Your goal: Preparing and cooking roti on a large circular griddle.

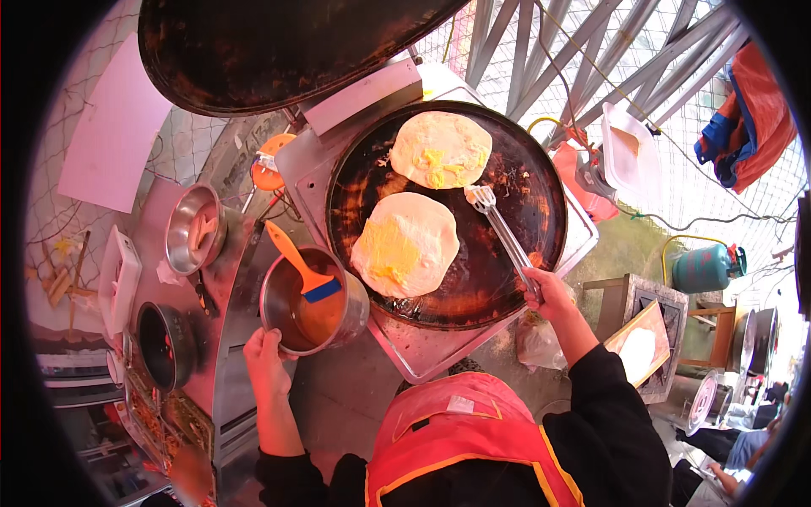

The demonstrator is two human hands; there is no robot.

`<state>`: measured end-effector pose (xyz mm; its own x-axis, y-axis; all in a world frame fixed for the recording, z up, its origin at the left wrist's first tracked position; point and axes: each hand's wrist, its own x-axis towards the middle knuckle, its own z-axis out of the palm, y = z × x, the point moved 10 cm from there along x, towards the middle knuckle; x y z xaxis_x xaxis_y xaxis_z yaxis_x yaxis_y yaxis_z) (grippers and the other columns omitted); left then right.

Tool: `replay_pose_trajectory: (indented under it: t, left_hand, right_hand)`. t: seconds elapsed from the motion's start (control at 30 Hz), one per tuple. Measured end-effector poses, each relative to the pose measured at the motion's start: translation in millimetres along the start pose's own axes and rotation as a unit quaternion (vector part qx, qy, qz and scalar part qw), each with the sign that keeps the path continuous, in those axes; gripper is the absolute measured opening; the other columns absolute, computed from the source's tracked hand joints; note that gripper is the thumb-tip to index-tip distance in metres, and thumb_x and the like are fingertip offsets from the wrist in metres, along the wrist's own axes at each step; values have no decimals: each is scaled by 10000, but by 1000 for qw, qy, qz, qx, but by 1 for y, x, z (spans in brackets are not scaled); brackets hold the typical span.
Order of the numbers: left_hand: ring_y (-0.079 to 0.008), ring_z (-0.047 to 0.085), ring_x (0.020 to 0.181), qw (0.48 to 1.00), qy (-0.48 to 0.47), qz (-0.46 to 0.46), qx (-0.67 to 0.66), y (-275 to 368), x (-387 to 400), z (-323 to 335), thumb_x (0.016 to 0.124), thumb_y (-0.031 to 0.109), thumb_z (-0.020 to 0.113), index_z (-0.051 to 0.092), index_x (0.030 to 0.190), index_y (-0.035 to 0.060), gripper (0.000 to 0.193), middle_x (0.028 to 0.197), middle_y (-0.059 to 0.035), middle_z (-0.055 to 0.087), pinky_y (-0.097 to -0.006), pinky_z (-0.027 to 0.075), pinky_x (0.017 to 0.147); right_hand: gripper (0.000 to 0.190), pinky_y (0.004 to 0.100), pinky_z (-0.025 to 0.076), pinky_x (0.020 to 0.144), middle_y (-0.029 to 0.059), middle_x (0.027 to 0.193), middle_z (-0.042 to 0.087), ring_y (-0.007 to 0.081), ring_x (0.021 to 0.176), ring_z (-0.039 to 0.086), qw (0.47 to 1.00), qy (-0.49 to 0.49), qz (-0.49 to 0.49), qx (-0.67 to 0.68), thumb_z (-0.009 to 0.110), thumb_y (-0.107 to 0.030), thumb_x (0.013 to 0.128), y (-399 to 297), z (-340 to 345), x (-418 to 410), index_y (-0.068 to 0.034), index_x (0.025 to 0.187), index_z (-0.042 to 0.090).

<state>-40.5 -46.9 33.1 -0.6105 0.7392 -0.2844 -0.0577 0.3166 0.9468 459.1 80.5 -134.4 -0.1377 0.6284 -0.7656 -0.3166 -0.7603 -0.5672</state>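
Observation:
My left hand point(269, 361) grips the rim of a steel pot point(358, 310) beside the griddle. Inside the pot is brownish liquid, and a basting brush point(294, 260) with an orange handle and blue bristles leans in it. My right hand point(550, 296) holds metal tongs point(507, 234), whose tips rest near the upper flatbread. On the round dark griddle point(488, 285) lie two pale flatbreads: the upper one point(443, 139) has yellow egg bits near its lower edge, and the lower one point(431, 234) has a yellow egg patch on its left part.
A raised griddle lid point(266, 51) stands at the upper left. On the steel table to the left are a steel bowl point(222, 234) and a dark pot point(184, 348). A green gas cylinder point(700, 269) and a wooden board point(656, 317) are at right. People sit at lower right.

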Motion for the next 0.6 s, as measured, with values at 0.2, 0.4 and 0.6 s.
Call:
replay_pose_trajectory:
  t: [0.2,0.4,0.6]
  left_hand:
    - [-103,499,480,1000,4,-7,-13,-4,-1,-1,853,103,505,551,767,12,133,660,-31,553,-237,441,451]
    - [-103,499,480,1000,12,-12,-14,-5,-2,-2,854,104,508,533,763,22,125,653,-28,544,-239,447,453]
    - [-100,495,477,999,26,-12,-18,-7,-4,-11,855,119,519,534,766,27,129,644,-22,534,-233,448,451]
  right_hand:
    - [266,230,298,382,14,652,528,87,473,438,998,14,-56,-5,639,-231,843,-26,9,6,-43,1029,620]
    - [296,359,464,524,97,664,584,246,612,602,835,96,-349,-414,620,-269,834,-136,67,0,-35,1012,586]
    - [467,493,478,748,217,877,606,410,822,611,578,216,-423,-664,592,-288,815,-158,115,1,-36,1188,464]
